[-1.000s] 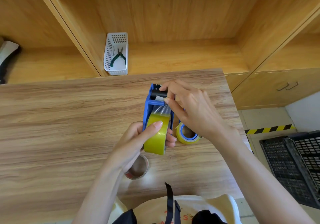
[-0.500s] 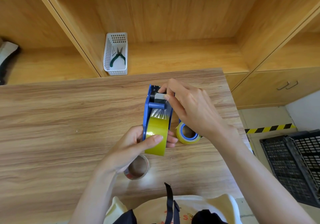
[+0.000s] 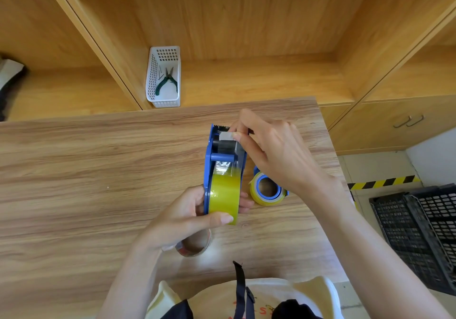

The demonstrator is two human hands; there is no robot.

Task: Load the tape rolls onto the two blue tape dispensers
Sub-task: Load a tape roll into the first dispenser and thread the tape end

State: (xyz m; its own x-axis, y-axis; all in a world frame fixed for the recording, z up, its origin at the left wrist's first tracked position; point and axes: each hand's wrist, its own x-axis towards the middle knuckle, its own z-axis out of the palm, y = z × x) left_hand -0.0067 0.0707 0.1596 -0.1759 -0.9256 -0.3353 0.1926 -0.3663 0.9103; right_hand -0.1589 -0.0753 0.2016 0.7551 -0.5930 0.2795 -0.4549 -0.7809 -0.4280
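1. The left hand [image 3: 187,216] is wrapped around the round end of the blue plastic tape dispenser [image 3: 223,160], with its thumb lying across the wide yellow tape roll [image 3: 225,199] that sits inside it. The right hand [image 3: 276,151] pinches the loose clear end of the tape up at the 12 o'clock end of the dispenser, next to the toothed cutter.

2. The dispenser is held over the middle of the wooden table [image 3: 86,175].

3. I think this is the threading step: the roll is in and the tape end is being led over the black roller toward the cutter.

4. Next, the end most likely needs to be pulled flat and pressed down on the cutter so it stays there. It could go crooked or stick to fingers.

5. At 3 o'clock from the held roll lies a second yellow roll with a blue ring [image 3: 267,190] in it. It looks loaded already, but I can't tell.

6. At 6 o'clock, partly under the left wrist, lies a clear tape roll [image 3: 197,244].
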